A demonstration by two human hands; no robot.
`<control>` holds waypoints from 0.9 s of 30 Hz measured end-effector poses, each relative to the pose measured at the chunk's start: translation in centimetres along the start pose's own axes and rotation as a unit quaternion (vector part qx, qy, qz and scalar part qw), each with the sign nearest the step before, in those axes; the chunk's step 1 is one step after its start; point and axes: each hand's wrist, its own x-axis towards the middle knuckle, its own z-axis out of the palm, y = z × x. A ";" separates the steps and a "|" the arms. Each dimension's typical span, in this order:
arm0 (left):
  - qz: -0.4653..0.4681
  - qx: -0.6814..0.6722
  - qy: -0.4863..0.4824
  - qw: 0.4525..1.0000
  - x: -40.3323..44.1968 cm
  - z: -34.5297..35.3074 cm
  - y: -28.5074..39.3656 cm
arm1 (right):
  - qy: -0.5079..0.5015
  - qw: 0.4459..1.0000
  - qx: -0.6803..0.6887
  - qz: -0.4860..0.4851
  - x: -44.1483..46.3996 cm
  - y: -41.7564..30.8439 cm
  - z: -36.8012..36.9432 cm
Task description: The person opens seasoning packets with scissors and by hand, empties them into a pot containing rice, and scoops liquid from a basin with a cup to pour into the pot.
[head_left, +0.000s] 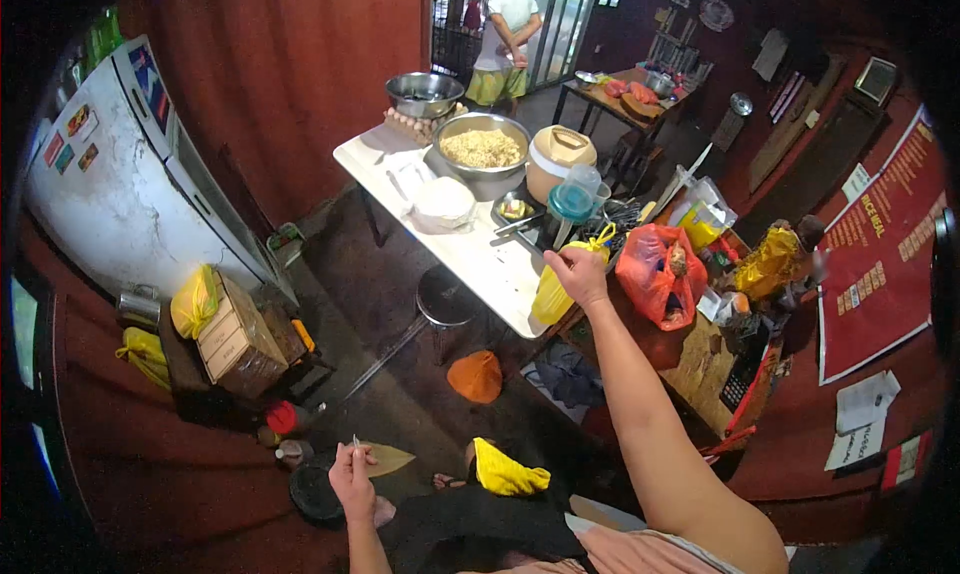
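Note:
My left hand (354, 482) is low in view, its fingers pinched together, with a small pale tip showing above them that I cannot make out. Just beside it, over the dark floor, lies a flat tan pointed piece (388, 460); whether the hand touches it is unclear. My right hand (578, 276) is raised at the table's near corner, fingers closed, in front of a tied yellow plastic bag (553, 296). Whatever those fingers hold, if anything, is hidden. A yellow cloth (508, 468) rests near my legs.
The white table (440, 257) bears a steel bowl of noodle-like food (484, 148), eggs (420, 126) and a tan-lidded container (562, 159). A red plastic bag (655, 274) stands at right, a stool (447, 297) below, a refrigerator (130, 174) at left. A person (508, 34) stands behind.

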 end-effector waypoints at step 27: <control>-0.039 0.037 0.023 0.998 -0.6 0.3 -1.3 | -0.016 1.000 -0.002 0.005 0.4 1.6 2.1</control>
